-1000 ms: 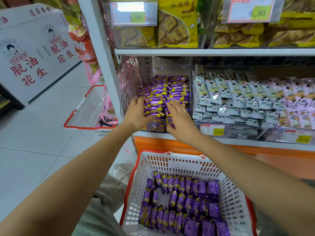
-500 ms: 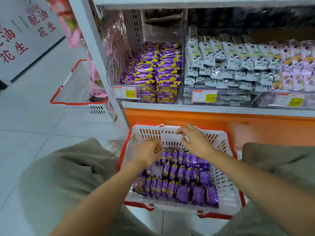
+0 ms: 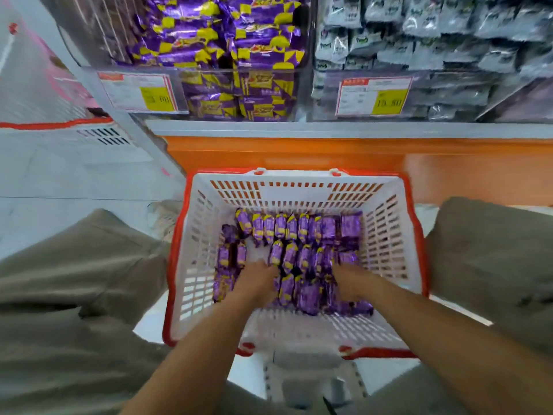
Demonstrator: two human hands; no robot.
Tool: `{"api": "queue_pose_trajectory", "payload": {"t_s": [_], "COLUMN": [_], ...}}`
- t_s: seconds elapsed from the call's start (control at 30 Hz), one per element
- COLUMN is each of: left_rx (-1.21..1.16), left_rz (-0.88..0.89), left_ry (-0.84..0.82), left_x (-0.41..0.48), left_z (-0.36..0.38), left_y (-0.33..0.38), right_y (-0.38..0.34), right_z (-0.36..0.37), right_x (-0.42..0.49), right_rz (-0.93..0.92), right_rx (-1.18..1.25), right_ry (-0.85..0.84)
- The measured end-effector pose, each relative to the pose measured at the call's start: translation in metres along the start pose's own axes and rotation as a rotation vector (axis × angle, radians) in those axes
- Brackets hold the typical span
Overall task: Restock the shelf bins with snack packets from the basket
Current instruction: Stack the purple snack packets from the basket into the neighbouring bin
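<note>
I see my left hand point(image 3: 258, 277) and my right hand point(image 3: 350, 280) both down inside the basket point(image 3: 386, 235), pressed in among the purple snack packets point(image 3: 299, 232). The fingertips are buried in the wrappers and blurred, so I cannot tell whether either hand has closed on a packet. The left hand sits at about 7 o'clock in the pile and the right at about 5 o'clock. The packets stand on edge in rows across the basket floor, with a bare patch at 9 o'clock.

The basket is white with a red rim and rests on the floor between my trouser legs point(image 3: 74, 280). At 12 o'clock from it, above an orange base panel point(image 3: 299, 152), is the clear shelf bin point(image 3: 239, 55) stacked with the same purple packets. A bin of grey packets point(image 3: 419, 40) sits at 1 o'clock. A second basket point(image 3: 57, 125) shows at 10 o'clock.
</note>
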State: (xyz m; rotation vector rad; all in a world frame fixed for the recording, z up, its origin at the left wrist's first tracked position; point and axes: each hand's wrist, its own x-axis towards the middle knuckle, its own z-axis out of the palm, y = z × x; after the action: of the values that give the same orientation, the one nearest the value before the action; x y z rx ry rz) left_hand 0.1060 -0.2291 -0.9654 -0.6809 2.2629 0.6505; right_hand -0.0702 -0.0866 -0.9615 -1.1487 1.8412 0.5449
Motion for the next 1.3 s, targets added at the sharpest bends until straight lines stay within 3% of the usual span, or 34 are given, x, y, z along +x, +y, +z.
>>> {"api": "queue_pose_trajectory", "payload": {"t_s": [0.27,0.53,0.63,0.73,0.83,0.9,1.13,1.3], "left_rx": [-0.007,0.031,-0.152,-0.563,-0.963,-1.110,-1.316,-1.239], "left_rz": [0.279,0.207,0.142,-0.020,-0.143,-0.149,-0.106,0.038], "left_ry": [-0.067,-0.101,-0.080,-0.066,-0.093,-0.117,-0.098,-0.053], "left_x": [0.025,0.036,0.036,0.038,0.037,0.031,-0.011,-0.033], "left_z": [0.029,0.040,0.029,0.009,-0.009,-0.022,-0.062,-0.076], "left_y": [0.047,0.043,0.040,0.035,0.033,0.035,0.041,0.037], "right_y": [0.009,0.027,0.029,0.026,0.015,0.007,-0.007,-0.017], "right_z": [0.027,0.023,0.013,-0.003,-0.021,-0.029,-0.051,-0.070], "right_x": [0.002,-0.003,-0.006,-0.012,-0.019,-0.021,-0.034,-0.053], "right_rz": [-0.057,-0.088,-0.143,-0.209,-0.289,-0.309,-0.376,-0.480], "right_rx": [-0.076,0.209,0.450,0.724,0.767,0.765,0.693,0.702], "right_ry": [0.109,0.103,0.151,0.168,0.174,0.192,0.360,0.511]}}
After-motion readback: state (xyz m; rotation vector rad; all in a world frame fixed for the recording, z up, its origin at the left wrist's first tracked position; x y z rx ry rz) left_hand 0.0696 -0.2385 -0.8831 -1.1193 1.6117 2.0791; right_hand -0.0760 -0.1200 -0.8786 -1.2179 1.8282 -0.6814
